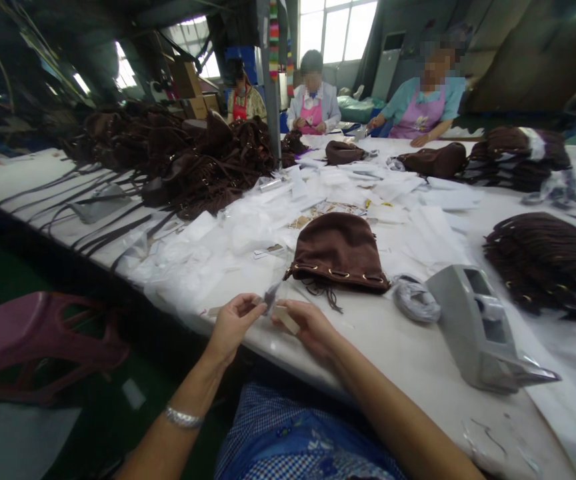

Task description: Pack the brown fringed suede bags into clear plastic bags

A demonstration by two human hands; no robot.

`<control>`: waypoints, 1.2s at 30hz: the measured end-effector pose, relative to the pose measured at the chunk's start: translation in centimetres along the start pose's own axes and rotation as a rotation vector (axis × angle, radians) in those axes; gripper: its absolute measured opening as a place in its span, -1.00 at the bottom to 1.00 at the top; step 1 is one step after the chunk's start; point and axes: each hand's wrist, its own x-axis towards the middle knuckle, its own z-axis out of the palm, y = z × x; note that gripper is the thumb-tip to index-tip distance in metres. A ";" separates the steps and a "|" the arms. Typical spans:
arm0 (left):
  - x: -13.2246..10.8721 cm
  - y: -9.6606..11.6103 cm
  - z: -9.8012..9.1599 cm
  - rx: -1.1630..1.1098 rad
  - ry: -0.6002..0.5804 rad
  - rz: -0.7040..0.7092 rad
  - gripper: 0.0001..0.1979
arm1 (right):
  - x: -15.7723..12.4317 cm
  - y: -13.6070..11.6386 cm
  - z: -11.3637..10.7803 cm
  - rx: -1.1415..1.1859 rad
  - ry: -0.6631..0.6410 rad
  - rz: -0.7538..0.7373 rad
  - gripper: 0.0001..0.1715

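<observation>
My left hand [234, 325] and my right hand [306, 325] meet at the near edge of the white table [408, 360]. Both pinch a small clear plastic bag [274, 293] that stands up between the fingertips. A pale strip or card lies under my right fingers. Just beyond the hands sits a brown suede drawstring pouch [339, 252] with metal eyelets, its mouth facing me and its cords trailing out.
A grey tape dispenser [483, 327] and a grey wad [415, 300] lie to the right. Stacks of brown pouches [548, 263] sit at right, a heap with straps [188, 160] at left. Loose plastic bags cover the middle. Three people sit at the far side. A purple stool [38, 340] stands at left.
</observation>
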 end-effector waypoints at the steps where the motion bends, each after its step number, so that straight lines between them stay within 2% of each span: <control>1: 0.0 0.1 -0.1 0.001 -0.007 -0.001 -0.63 | 0.0 -0.2 -0.2 0.041 -0.016 0.022 -0.71; 6: 0.4 0.3 -0.3 -0.021 -0.033 -0.014 -0.63 | -0.1 -0.9 -0.9 0.110 -0.086 0.115 -0.72; 12: 1.0 0.6 -0.6 -0.063 -0.076 -0.038 -0.63 | 0.2 -0.7 -0.4 0.090 -0.041 0.140 -0.60; 18: 0.8 0.7 -0.2 -0.048 -0.111 0.024 -0.66 | 0.1 0.7 1.8 0.024 0.066 -0.076 -0.62; 23: 0.3 0.4 0.1 -0.015 -0.071 0.091 -0.68 | -0.1 1.1 3.0 -0.238 0.241 -0.279 -0.59; 26: 0.1 0.1 0.3 0.038 -0.048 0.107 -0.71 | 0.0 1.0 3.0 -0.374 0.291 -0.355 -0.61; 32: -0.2 0.0 0.4 0.146 -0.030 0.168 -0.75 | 0.0 1.1 2.5 -0.353 0.242 -0.380 -0.58; 36: -0.9 0.8 0.2 0.165 -0.076 0.141 -0.76 | -0.1 1.2 2.1 -0.345 0.189 -0.385 -0.60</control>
